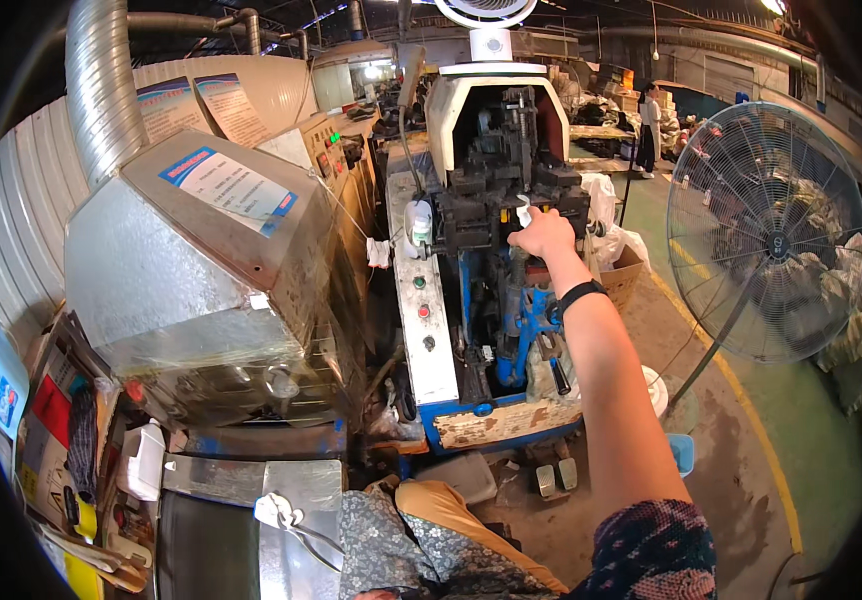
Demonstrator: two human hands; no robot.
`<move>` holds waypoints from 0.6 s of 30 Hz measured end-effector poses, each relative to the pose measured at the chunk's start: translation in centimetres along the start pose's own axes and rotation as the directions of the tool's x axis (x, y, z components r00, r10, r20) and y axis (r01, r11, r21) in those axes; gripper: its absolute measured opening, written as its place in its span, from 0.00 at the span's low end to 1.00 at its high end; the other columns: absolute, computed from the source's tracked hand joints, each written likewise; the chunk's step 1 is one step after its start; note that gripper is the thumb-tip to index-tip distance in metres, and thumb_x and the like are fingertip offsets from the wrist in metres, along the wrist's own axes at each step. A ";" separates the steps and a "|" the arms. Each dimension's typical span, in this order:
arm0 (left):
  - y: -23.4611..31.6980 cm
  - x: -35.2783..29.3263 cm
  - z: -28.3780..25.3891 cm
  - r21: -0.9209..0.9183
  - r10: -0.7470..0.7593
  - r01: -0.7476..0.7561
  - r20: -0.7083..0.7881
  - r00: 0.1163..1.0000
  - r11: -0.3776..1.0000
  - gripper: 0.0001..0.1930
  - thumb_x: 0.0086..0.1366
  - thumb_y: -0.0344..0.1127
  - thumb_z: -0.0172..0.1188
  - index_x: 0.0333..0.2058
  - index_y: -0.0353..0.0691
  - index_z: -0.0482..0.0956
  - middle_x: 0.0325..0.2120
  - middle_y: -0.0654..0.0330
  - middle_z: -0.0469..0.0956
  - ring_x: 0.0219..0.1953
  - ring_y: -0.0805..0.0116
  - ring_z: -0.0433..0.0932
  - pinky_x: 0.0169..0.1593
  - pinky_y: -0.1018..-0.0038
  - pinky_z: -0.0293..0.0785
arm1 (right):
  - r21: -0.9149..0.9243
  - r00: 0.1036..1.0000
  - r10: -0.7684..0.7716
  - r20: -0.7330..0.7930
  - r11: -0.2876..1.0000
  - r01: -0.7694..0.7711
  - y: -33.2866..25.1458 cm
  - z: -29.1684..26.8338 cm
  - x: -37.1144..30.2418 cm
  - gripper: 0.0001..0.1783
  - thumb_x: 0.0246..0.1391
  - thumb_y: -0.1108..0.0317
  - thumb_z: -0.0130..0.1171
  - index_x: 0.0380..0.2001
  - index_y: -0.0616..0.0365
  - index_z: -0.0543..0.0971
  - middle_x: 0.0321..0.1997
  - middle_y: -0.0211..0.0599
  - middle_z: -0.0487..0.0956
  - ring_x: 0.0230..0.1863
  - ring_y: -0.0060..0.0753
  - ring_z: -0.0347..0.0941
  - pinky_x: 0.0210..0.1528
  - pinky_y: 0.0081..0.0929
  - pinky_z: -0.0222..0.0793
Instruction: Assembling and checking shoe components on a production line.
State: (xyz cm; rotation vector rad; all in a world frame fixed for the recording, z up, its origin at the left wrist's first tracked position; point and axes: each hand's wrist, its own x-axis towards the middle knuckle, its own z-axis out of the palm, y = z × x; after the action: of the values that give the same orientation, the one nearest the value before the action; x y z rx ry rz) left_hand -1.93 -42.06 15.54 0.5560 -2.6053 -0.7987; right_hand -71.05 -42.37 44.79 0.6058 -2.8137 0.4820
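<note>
My right arm reaches far forward, a black band on its wrist. At its end my right hand (545,236) is closed in front of the dark metal machine (471,205), with a small white piece (523,211) showing at its fingertips. The piece's exact kind cannot be made out. Under the hand are blue machine parts (526,325) and a dark-handled lever (559,376). My left hand is out of sight. Nearer me, a white item with dark, handle-like prongs (281,512) lies on the metal table (301,575).
Left stands a metal hooded unit (191,270) with a duct. Beside the machine runs a white panel with buttons (423,330). A large floor fan (766,230) is at right; a person (648,130) stands far back. Pedals (556,478) and a blue container (681,455) sit on the floor.
</note>
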 end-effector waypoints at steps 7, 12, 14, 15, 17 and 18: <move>0.1 0.4 -0.2 -0.009 -0.011 0.010 -0.005 1.000 1.000 0.14 0.54 0.34 0.58 0.39 0.40 0.81 0.37 0.48 0.81 0.39 0.44 0.79 0.43 0.57 0.75 | -0.017 1.000 -0.015 -0.003 1.000 0.014 -0.4 -0.1 0.4 0.47 0.38 0.38 0.66 0.61 0.51 0.71 0.58 0.56 0.73 0.58 0.51 0.73 0.60 0.39 0.70; 1.6 1.2 -1.3 -0.059 -0.021 0.020 -0.004 1.000 0.998 0.13 0.54 0.34 0.58 0.39 0.39 0.81 0.37 0.48 0.81 0.38 0.44 0.79 0.42 0.57 0.75 | -0.003 1.000 0.002 -0.018 1.000 -0.002 -0.1 -0.1 0.0 0.47 0.37 0.39 0.66 0.62 0.48 0.71 0.58 0.54 0.73 0.58 0.51 0.73 0.60 0.38 0.70; 1.6 1.1 -1.3 -0.065 -0.033 0.032 -0.014 0.999 0.997 0.13 0.54 0.34 0.58 0.39 0.39 0.81 0.36 0.49 0.81 0.38 0.44 0.79 0.42 0.57 0.75 | 0.003 1.000 0.005 -0.004 1.000 -0.005 -0.2 -0.5 -0.3 0.46 0.39 0.40 0.66 0.62 0.49 0.71 0.59 0.53 0.72 0.59 0.51 0.72 0.60 0.39 0.70; 1.5 1.0 -1.2 -0.049 -0.031 0.030 -0.013 0.999 0.998 0.13 0.54 0.35 0.58 0.38 0.39 0.81 0.36 0.48 0.81 0.37 0.43 0.79 0.42 0.57 0.75 | 0.008 1.000 0.011 0.014 1.000 -0.011 -0.2 -0.7 -0.5 0.45 0.40 0.40 0.66 0.61 0.50 0.71 0.60 0.52 0.71 0.60 0.51 0.71 0.59 0.40 0.70; 0.8 0.1 -0.3 -0.029 -0.044 0.043 -0.025 0.999 0.999 0.13 0.54 0.35 0.58 0.38 0.39 0.81 0.35 0.48 0.81 0.36 0.43 0.78 0.41 0.56 0.75 | 0.032 1.000 0.008 0.016 0.999 -0.009 -0.6 -0.7 -1.6 0.45 0.40 0.41 0.66 0.62 0.50 0.70 0.59 0.52 0.69 0.60 0.55 0.69 0.60 0.43 0.69; 0.1 -0.5 0.8 -0.115 -0.129 0.119 -0.077 0.989 0.986 0.12 0.55 0.35 0.58 0.38 0.39 0.81 0.35 0.48 0.81 0.36 0.43 0.78 0.41 0.56 0.75 | 0.022 1.000 -0.001 0.007 1.000 0.001 -0.4 -0.3 -2.2 0.46 0.40 0.42 0.66 0.63 0.50 0.68 0.59 0.52 0.68 0.59 0.56 0.69 0.59 0.44 0.69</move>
State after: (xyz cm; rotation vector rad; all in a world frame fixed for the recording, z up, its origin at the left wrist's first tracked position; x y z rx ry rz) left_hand -1.93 -41.39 14.84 0.7094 -2.4524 -0.9310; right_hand -68.84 -41.81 44.54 0.6150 -2.8181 0.5119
